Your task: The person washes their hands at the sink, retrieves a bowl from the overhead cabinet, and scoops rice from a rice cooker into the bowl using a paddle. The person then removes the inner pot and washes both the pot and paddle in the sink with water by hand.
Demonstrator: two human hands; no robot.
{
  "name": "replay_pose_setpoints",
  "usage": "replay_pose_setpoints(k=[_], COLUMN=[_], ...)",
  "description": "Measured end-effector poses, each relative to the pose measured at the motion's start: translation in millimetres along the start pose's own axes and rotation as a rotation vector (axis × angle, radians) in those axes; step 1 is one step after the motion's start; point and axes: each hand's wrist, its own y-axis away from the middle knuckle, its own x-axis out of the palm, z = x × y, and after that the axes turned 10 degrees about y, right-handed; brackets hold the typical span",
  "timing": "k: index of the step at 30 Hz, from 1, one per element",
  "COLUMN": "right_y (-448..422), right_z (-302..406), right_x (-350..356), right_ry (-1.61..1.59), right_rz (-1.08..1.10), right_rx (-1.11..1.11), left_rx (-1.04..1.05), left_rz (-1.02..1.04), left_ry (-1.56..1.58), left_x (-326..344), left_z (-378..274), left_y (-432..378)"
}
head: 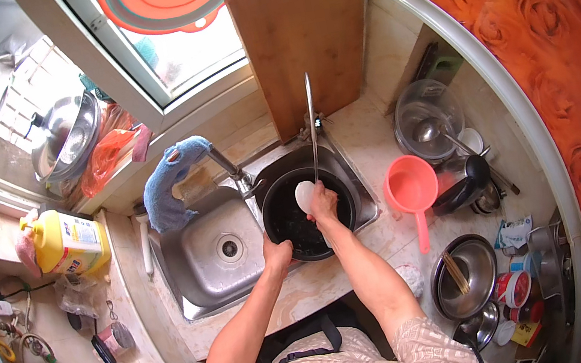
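Note:
A round black pot (284, 205) sits over the right basin of the steel double sink. My left hand (278, 250) grips its rim at the near left. Over the pot, my right hand (323, 202) holds a small white rounded object (305, 196), perhaps a bowl or a scoop; my fingers partly cover it. The end of a thin curved metal tap (311, 115) reaches down close to that hand. Inside the pot the surface is dark and looks wet, but its contents are unclear.
The left basin (195, 265) has a drain strainer. A blue cloth (163, 184) wraps another tap. Right of the sink stand a pink dipper (411, 185), a kettle (462, 185) and steel bowls (483, 248). Behind leans a wooden cutting board (308, 42); a yellow jug (69, 242) is left.

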Motion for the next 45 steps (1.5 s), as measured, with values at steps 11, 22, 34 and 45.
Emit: replay_pose_setpoints(k=[11,22,34,45], right_y=[10,-1,-15,-24], right_z=[-8,-8,-5,1], right_x=[7,19,-4,-59], right_ry=[0.257,0.061,0.452,0.308], right_rz=[0.142,0.224,0.050,0.616], right_rx=[-0.543,-0.029,-0.267,-0.206], left_rx=[-0.119,-0.067,-0.086,-0.225], left_rz=[0.006,0.018,0.112,0.156], left_ry=[0.112,0.112,0.122,0.158], left_x=[-11,-17,10,30], left_z=[3,9,-23,-25], left_y=[-2,-10,29,34])
